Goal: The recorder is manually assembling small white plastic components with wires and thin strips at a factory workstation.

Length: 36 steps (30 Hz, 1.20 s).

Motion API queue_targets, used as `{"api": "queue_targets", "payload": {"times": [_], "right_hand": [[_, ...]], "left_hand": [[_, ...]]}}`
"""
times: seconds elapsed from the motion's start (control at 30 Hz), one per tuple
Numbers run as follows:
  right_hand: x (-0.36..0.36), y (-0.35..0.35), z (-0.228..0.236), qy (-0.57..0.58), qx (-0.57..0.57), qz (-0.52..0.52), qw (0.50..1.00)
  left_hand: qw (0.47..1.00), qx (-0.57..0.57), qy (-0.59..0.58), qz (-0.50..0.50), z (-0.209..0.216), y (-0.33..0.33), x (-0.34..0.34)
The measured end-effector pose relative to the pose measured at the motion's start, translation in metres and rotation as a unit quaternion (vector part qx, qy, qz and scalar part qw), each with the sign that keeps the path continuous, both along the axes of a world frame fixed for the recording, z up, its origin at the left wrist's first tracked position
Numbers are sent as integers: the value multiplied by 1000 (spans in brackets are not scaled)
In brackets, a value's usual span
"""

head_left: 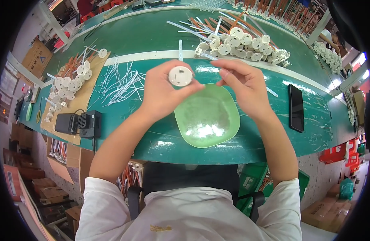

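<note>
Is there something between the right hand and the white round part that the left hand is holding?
Nothing visible does. The left hand holds the white round part above the green table, and the right hand is beside it with only open air between them. The green dish lies lower, under the hands.

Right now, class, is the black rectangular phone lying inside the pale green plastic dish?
No, the black rectangular phone lies on the green table, right of the pale green plastic dish.
</note>
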State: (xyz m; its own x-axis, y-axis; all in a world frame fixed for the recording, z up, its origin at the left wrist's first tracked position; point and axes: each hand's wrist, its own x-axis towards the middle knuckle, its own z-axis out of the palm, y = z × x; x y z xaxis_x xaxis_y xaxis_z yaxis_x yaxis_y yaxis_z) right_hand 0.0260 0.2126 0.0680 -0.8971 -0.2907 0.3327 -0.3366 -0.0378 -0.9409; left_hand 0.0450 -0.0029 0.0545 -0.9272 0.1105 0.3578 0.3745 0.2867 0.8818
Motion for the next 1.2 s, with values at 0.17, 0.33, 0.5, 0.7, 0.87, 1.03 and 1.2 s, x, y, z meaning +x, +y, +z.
{"api": "queue_targets", "payload": {"times": [0.17, 0.33, 0.5, 0.7, 0.87, 1.03, 1.2], "right_hand": [[7, -5, -8, 1, -40, 3, 999], [20, -12, -1, 41, -38, -41, 998], [25, -12, -2, 68, -31, -72, 995], [23, -8, -5, 178, 36, -81, 980], [24, -8, -6, 187, 45, -51, 980], [26, -10, -8, 162, 34, -65, 984], [29, -12, -5, 187, 48, -77, 978]], "left_hand": [[994, -4, 67, -91, -5, 6, 2], [971, 133, 58, -189, -5, 8, 8], [957, 180, 26, -226, -3, 12, 14], [940, 257, 31, -222, -6, 17, 13], [937, 272, 19, -219, -4, 16, 13], [932, 286, -1, -221, -6, 15, 12], [944, 254, 27, -210, -3, 17, 14]]}}
